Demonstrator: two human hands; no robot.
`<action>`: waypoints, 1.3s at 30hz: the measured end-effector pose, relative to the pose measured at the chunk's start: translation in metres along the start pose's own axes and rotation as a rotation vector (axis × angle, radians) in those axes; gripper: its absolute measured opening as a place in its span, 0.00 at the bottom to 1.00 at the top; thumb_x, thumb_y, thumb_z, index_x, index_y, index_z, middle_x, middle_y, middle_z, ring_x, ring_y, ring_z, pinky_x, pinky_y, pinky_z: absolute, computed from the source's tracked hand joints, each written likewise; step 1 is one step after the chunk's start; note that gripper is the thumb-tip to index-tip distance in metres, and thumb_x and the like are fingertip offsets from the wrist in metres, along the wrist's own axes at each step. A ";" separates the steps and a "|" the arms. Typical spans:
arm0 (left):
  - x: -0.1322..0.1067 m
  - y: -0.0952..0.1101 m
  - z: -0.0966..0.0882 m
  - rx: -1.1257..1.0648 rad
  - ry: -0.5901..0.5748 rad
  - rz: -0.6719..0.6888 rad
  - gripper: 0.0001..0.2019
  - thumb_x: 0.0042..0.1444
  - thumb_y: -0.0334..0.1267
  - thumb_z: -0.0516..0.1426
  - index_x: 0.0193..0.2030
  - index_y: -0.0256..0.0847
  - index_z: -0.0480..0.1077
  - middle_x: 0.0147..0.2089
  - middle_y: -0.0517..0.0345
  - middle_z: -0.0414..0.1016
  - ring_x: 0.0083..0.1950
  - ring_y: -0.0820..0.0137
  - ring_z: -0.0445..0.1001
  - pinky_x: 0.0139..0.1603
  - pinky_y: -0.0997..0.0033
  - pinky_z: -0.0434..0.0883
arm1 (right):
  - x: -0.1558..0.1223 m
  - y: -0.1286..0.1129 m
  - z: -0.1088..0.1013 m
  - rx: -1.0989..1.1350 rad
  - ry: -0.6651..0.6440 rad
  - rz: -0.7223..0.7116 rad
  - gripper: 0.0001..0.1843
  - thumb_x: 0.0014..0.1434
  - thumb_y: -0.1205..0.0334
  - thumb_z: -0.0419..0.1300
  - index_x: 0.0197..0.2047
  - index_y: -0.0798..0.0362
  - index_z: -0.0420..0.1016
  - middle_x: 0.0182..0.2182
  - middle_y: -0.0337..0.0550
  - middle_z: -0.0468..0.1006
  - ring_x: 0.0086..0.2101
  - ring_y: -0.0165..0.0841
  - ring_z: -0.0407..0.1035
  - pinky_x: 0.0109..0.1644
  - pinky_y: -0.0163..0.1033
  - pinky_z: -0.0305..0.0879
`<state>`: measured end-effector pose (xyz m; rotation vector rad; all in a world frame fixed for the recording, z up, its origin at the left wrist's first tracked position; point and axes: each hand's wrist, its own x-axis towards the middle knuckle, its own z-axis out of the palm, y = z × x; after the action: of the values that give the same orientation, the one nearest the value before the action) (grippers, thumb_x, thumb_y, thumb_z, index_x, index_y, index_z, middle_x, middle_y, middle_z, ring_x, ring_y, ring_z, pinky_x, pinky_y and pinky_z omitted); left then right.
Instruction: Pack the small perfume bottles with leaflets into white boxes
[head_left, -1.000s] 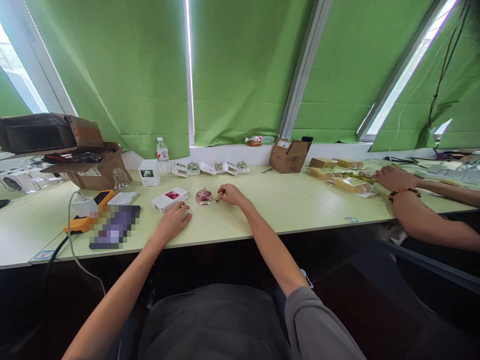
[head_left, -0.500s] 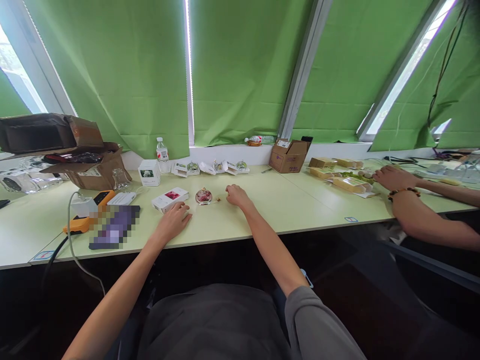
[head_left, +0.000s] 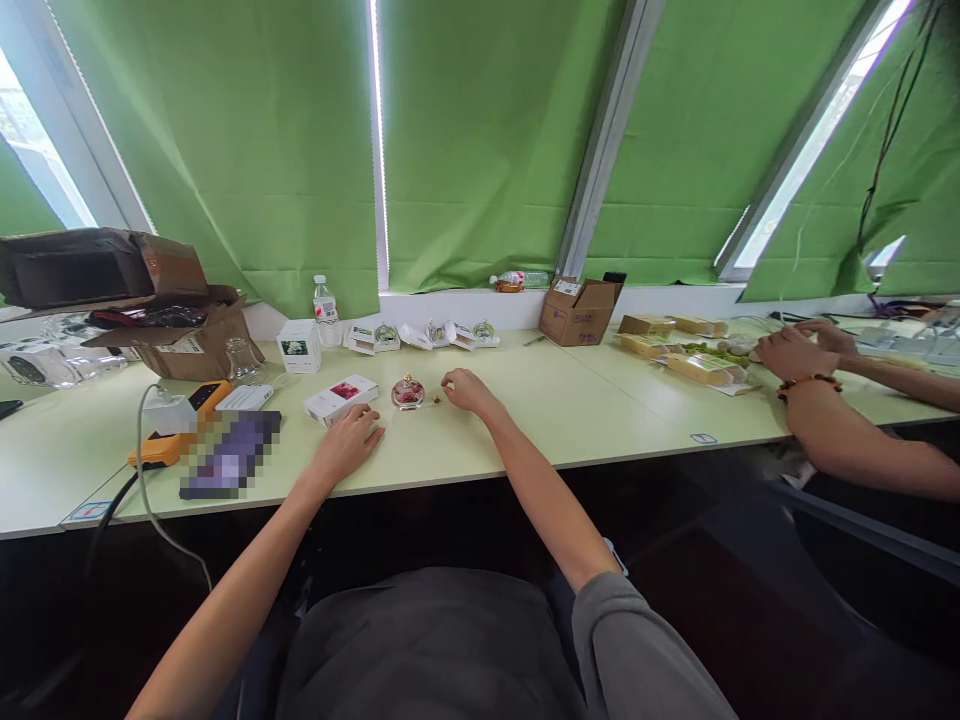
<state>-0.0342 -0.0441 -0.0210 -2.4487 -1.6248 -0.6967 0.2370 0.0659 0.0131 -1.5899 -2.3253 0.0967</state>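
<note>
A round, clear glass bottle with red contents and a gold top (head_left: 408, 393) stands upright on the table. Just right of it lies a tiny gold-coloured piece (head_left: 436, 399), too small to identify. My right hand (head_left: 466, 390) hovers beside that piece, its fingers bent and slightly apart, with nothing visible in them. Resting on the tabletop is my left hand (head_left: 349, 444), open, fingers stretched out. Its fingertips are at the near corner of a white box with a red flower picture (head_left: 341, 398); whether they touch it I cannot tell.
Several opened white packs (head_left: 373, 338) line the back. A white carton (head_left: 299, 346) and a water bottle (head_left: 325, 308) stand left of them. An orange device (head_left: 157, 452) and a blurred dark item (head_left: 232, 455) lie left. Another person's hands (head_left: 795, 352) work at right by yellow packages (head_left: 705, 369).
My right hand has moved slightly left, closer to the tiny gold piece, and its fingers have loosened. My left hand stays put. The other person's hands have shifted.
</note>
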 end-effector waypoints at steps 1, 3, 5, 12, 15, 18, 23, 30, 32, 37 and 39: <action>0.000 0.000 0.000 0.001 0.001 0.002 0.16 0.63 0.43 0.48 0.51 0.40 0.69 0.56 0.44 0.68 0.57 0.56 0.69 0.53 0.56 0.69 | 0.000 -0.001 0.000 0.009 -0.001 -0.008 0.14 0.61 0.68 0.55 0.48 0.55 0.77 0.50 0.52 0.75 0.52 0.41 0.68 0.52 0.38 0.61; 0.000 -0.001 0.001 0.003 0.004 0.004 0.15 0.63 0.43 0.48 0.51 0.40 0.69 0.56 0.44 0.69 0.56 0.56 0.69 0.53 0.56 0.69 | 0.001 -0.002 0.001 0.027 -0.009 -0.023 0.14 0.61 0.69 0.55 0.47 0.54 0.77 0.50 0.49 0.76 0.51 0.39 0.68 0.53 0.37 0.62; 0.000 -0.002 0.002 0.005 0.005 0.007 0.15 0.63 0.43 0.48 0.50 0.40 0.69 0.56 0.44 0.69 0.56 0.56 0.69 0.53 0.56 0.69 | 0.003 -0.003 0.003 0.043 -0.023 -0.037 0.15 0.60 0.70 0.55 0.48 0.52 0.78 0.50 0.47 0.77 0.51 0.37 0.69 0.53 0.36 0.62; 0.000 -0.004 0.003 -0.010 0.015 0.013 0.15 0.63 0.44 0.49 0.50 0.41 0.69 0.55 0.45 0.69 0.56 0.56 0.69 0.55 0.56 0.68 | 0.006 -0.003 0.008 0.075 -0.068 -0.063 0.17 0.58 0.67 0.58 0.51 0.51 0.78 0.50 0.45 0.78 0.50 0.37 0.70 0.53 0.36 0.63; -0.001 -0.003 0.003 -0.021 0.021 0.019 0.15 0.63 0.44 0.49 0.50 0.40 0.69 0.55 0.45 0.69 0.56 0.57 0.69 0.55 0.57 0.68 | 0.006 -0.003 0.009 0.060 -0.080 -0.066 0.18 0.57 0.65 0.60 0.52 0.50 0.78 0.50 0.46 0.78 0.52 0.39 0.70 0.54 0.37 0.63; 0.000 -0.002 0.002 -0.015 0.017 0.019 0.15 0.63 0.44 0.49 0.50 0.40 0.69 0.55 0.45 0.69 0.56 0.57 0.69 0.54 0.56 0.68 | 0.005 -0.004 0.009 0.037 -0.081 -0.069 0.19 0.56 0.64 0.61 0.52 0.50 0.78 0.50 0.46 0.78 0.52 0.40 0.70 0.54 0.38 0.63; -0.001 -0.001 0.001 -0.024 0.013 0.007 0.15 0.63 0.44 0.49 0.50 0.40 0.70 0.55 0.45 0.69 0.55 0.57 0.70 0.53 0.56 0.68 | 0.003 -0.007 0.008 0.022 -0.067 -0.071 0.15 0.57 0.64 0.62 0.47 0.49 0.80 0.49 0.45 0.79 0.53 0.41 0.69 0.56 0.40 0.61; -0.001 -0.002 0.003 -0.027 0.014 0.003 0.15 0.63 0.43 0.49 0.51 0.40 0.69 0.55 0.45 0.69 0.56 0.58 0.69 0.54 0.58 0.68 | 0.003 -0.010 0.007 0.015 -0.031 -0.060 0.09 0.55 0.65 0.63 0.40 0.50 0.82 0.45 0.45 0.81 0.50 0.41 0.71 0.55 0.40 0.61; 0.000 -0.003 0.003 -0.031 0.016 0.007 0.14 0.63 0.43 0.49 0.51 0.41 0.69 0.55 0.46 0.69 0.56 0.58 0.69 0.54 0.58 0.68 | 0.004 -0.010 0.007 0.022 -0.013 -0.058 0.09 0.55 0.65 0.63 0.40 0.51 0.82 0.45 0.46 0.81 0.49 0.40 0.71 0.54 0.39 0.61; -0.001 -0.003 0.001 -0.030 0.040 0.019 0.14 0.63 0.43 0.50 0.51 0.41 0.69 0.56 0.46 0.69 0.57 0.58 0.69 0.56 0.57 0.68 | 0.006 -0.011 0.007 0.073 0.034 -0.062 0.09 0.57 0.64 0.62 0.41 0.51 0.81 0.43 0.43 0.81 0.47 0.36 0.73 0.53 0.36 0.63; 0.001 -0.001 -0.001 -0.024 0.060 0.038 0.14 0.63 0.43 0.51 0.51 0.42 0.69 0.57 0.46 0.68 0.58 0.58 0.69 0.57 0.58 0.67 | 0.006 -0.011 0.007 0.098 0.057 -0.061 0.09 0.57 0.64 0.62 0.41 0.51 0.81 0.43 0.42 0.82 0.46 0.35 0.73 0.52 0.36 0.63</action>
<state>-0.0351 -0.0429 -0.0198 -2.4436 -1.5530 -0.7812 0.2235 0.0680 0.0105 -1.4558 -2.2868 0.1471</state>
